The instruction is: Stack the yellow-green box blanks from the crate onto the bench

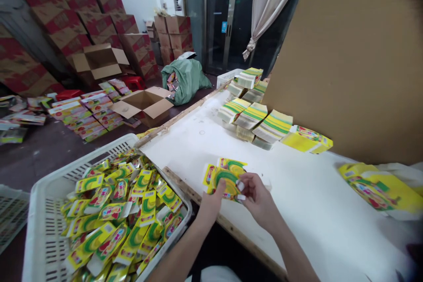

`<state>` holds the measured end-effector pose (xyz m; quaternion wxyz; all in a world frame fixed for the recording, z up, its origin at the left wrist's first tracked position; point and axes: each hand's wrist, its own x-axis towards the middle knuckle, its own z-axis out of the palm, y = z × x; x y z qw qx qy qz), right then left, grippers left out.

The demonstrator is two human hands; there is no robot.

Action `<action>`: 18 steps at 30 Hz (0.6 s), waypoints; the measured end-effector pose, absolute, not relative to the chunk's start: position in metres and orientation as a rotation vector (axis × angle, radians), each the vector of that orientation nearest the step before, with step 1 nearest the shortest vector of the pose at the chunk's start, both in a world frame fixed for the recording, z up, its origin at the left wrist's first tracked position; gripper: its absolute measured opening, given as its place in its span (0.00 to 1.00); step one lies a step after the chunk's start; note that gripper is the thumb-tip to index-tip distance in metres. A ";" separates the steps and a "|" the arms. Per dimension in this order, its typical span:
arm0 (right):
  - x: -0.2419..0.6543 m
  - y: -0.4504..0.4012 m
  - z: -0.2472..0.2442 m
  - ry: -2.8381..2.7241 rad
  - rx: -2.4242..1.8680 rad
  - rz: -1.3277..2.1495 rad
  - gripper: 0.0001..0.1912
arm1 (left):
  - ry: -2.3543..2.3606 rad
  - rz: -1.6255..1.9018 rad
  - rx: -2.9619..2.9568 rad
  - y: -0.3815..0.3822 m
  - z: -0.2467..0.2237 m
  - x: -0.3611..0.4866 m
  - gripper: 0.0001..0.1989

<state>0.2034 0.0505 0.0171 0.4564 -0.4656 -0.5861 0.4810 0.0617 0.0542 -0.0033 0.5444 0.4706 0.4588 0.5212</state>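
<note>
A yellow and green printed carton [228, 183] is held over the near edge of the white table. My left hand [213, 198] grips its left side, thumb across the front. The fingers of my right hand [256, 191] are closed at its right end, at the small white flaps [241, 189]. Just behind lies another yellow carton [234, 164], partly hidden by the held one. To the left, a white plastic basket [42, 202] is full of similar small yellow cartons [112, 211].
Stacks of flat yellow-green cartons [272, 125] stand along the table [185, 141] before a large cardboard sheet [350, 61]. A yellow box [307, 139] and a yellow printed bag [376, 189] lie right. Open cardboard boxes [143, 103] and a green sack [190, 79] are on the floor.
</note>
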 end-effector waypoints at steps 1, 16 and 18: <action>0.200 0.048 0.017 -1.380 -1.117 1.252 0.21 | 1.079 1.353 1.208 0.054 0.002 0.064 0.19; 0.180 0.041 0.015 -1.123 -1.050 1.383 0.16 | 1.017 1.642 1.265 0.046 0.003 0.072 0.22; 0.180 0.041 0.013 -1.182 -1.050 1.324 0.16 | 0.992 1.635 1.249 0.046 0.003 0.074 0.23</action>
